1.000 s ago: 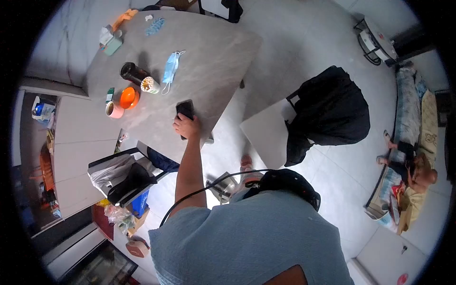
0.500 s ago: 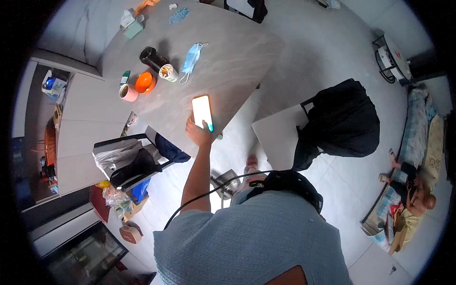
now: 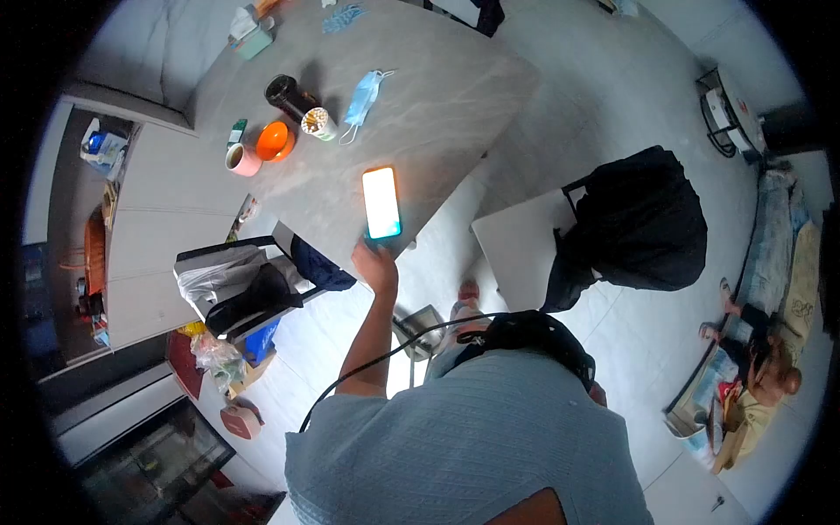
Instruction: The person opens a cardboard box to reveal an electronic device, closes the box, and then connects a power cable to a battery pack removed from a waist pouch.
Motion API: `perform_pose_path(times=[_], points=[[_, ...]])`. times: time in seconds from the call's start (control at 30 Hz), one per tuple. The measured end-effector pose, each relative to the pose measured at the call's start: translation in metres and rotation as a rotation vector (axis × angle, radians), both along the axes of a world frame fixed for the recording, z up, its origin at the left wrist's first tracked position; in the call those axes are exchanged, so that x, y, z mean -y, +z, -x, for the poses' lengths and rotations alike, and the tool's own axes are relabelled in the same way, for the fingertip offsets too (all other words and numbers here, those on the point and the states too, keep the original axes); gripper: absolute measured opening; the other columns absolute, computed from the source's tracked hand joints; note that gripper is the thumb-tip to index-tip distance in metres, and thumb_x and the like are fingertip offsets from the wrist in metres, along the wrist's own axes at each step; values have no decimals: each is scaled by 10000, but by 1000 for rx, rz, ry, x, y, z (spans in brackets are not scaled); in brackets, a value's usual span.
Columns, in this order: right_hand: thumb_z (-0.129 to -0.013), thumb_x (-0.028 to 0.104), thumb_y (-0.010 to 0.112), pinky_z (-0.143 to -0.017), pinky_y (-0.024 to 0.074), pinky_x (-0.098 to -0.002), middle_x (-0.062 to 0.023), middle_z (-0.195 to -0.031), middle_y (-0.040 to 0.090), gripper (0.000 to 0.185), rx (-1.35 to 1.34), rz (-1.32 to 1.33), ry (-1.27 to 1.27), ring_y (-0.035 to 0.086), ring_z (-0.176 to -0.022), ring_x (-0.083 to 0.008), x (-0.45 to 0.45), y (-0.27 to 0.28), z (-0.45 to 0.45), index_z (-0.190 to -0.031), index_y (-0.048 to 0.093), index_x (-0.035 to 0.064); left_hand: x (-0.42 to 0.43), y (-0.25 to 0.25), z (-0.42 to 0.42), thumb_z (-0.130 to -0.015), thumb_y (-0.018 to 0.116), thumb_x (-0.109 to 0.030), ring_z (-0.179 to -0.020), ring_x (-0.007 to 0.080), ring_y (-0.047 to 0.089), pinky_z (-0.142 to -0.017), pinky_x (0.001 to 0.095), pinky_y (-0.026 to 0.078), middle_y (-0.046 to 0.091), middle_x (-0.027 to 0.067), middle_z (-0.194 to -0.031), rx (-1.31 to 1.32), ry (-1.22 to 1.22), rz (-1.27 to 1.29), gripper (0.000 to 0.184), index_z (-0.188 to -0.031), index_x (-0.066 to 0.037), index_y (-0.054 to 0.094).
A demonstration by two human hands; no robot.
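Observation:
A phone [image 3: 381, 203] with a bright, washed-out screen lies on the grey marbled table [image 3: 437, 114], close to its near edge. My left hand [image 3: 376, 264] is at the phone's lower end, fingers loosely bent and somewhat apart; it does not wrap around the phone. Whether a fingertip touches the phone's bottom edge is hard to make out. My right hand is hidden behind my body. Farther in on the table stand a pink cup [image 3: 243, 160], an orange bowl [image 3: 275, 141], a white cup of thin sticks [image 3: 318, 123] and a dark jar [image 3: 290, 96]. A blue face mask [image 3: 364, 98] lies beside them.
A chair with clothes [image 3: 241, 284] stands left of my arm, and a white chair draped in black cloth [image 3: 639, 223] to the right. A tissue box [image 3: 252, 39] sits at the table's far left. Another person [image 3: 766, 359] is on a couch at the right.
My left hand has drawn back toward me, from over the phone's lower part to its bottom end. The phone keeps its place on the table; the view has shifted slightly.

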State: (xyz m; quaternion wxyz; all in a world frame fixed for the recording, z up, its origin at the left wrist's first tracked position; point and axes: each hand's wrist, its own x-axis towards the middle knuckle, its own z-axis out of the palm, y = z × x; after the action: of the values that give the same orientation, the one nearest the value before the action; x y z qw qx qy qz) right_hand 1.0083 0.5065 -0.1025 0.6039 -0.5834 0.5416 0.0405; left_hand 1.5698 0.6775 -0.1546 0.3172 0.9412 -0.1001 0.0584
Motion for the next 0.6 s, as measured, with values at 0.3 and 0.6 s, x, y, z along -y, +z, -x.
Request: perform_pose_path(times=[0.3,0.6], points=[[-880,206,546,-631,477,-279,-68,-808,616,218,-87,1,-33,583,-713,-149,-24,-27,31,-990,581,21,15,8,103,-828,525,-59,-880,296,597,-741,357,482,574,172,-1021,-515,-705,202,242,-1064,-7,524],[-850,127,535,-622,517,-313,-93,-812,622,149,-44,56,-284,629,-704,-175,-80,-27,46,-938,585,18,39,-1,160,-840,517,-134,-840,300,604,-720,357,490,610,160,-892,-904,-1228,-201,202,-1002,-28,575]])
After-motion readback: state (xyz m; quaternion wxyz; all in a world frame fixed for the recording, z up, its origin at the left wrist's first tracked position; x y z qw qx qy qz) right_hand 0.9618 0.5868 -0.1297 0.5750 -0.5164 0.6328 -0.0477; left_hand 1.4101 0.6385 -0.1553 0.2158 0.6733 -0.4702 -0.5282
